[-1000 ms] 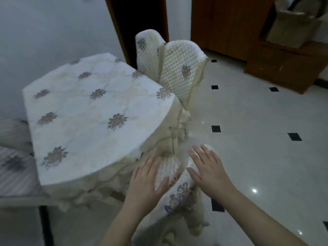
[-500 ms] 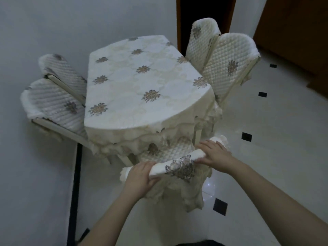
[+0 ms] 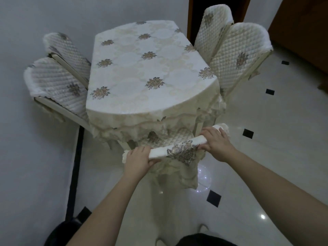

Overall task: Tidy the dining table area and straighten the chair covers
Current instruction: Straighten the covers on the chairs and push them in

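Head view: beside the table [image 3: 150, 71], both hands, flat a second ago, now grip the near chair cover [image 3: 179, 150], left hand [image 3: 137, 159] and right hand [image 3: 215, 142] curled round its top edge, ready for straightening.

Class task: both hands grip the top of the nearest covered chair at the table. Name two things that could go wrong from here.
1. The left hand and right hand grip the cream quilted chair cover at its top edge; uneven pulling might leave it skewed.
2. The cream flowered tablecloth hangs onto this chair's seat, so moving the chair could drag it crooked.
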Demonstrator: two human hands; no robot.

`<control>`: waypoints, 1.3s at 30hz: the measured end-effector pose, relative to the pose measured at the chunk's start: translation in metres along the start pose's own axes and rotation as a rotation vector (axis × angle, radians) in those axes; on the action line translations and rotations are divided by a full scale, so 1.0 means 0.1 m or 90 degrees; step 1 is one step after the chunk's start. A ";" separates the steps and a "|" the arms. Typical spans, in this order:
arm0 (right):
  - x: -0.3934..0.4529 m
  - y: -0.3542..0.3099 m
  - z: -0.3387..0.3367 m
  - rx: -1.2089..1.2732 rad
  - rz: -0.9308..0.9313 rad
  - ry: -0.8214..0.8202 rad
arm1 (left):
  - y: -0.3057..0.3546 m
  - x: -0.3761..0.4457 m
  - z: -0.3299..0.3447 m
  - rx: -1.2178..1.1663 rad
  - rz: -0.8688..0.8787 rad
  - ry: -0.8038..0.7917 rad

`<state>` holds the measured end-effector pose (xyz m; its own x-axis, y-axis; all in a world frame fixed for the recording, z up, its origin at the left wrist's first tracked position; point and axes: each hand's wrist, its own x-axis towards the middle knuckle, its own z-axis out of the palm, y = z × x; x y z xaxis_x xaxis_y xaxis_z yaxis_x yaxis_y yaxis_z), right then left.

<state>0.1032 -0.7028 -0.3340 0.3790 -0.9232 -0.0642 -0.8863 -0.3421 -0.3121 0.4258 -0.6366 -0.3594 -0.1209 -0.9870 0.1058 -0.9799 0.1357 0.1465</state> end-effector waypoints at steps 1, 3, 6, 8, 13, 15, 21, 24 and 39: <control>0.02 0.04 -0.03 0.001 -0.004 -0.006 | 0.04 0.03 0.00 0.000 -0.003 0.006; 0.07 0.13 -0.07 -0.002 -0.010 -0.014 | 0.13 0.06 0.00 0.010 -0.012 0.005; 0.12 0.23 -0.07 -0.001 -0.020 -0.022 | 0.19 0.12 -0.02 -0.006 -0.030 -0.017; 0.13 0.26 -0.06 0.009 -0.026 -0.010 | 0.19 0.14 -0.04 -0.020 -0.029 -0.043; 0.12 0.17 0.01 0.012 -0.014 0.026 | 0.12 0.18 -0.13 0.012 -0.006 -0.094; 0.13 0.13 0.05 0.026 -0.006 0.030 | 0.08 0.20 -0.14 0.016 -0.005 -0.104; 0.21 -0.03 0.11 0.069 0.002 0.004 | -0.16 0.24 -0.13 -0.010 -0.031 -0.110; 0.26 -0.01 0.09 0.065 -0.011 -0.005 | -0.19 0.25 -0.11 -0.010 -0.037 -0.094; 0.32 0.12 -0.02 0.044 -0.006 -0.028 | 0.05 0.25 -0.09 0.030 -0.076 -0.090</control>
<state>0.1041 -0.7371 -0.3383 0.3993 -0.9112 -0.1016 -0.8630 -0.3362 -0.3771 0.4194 -0.6598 -0.3470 -0.0219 -0.9986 -0.0492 -0.9945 0.0167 0.1034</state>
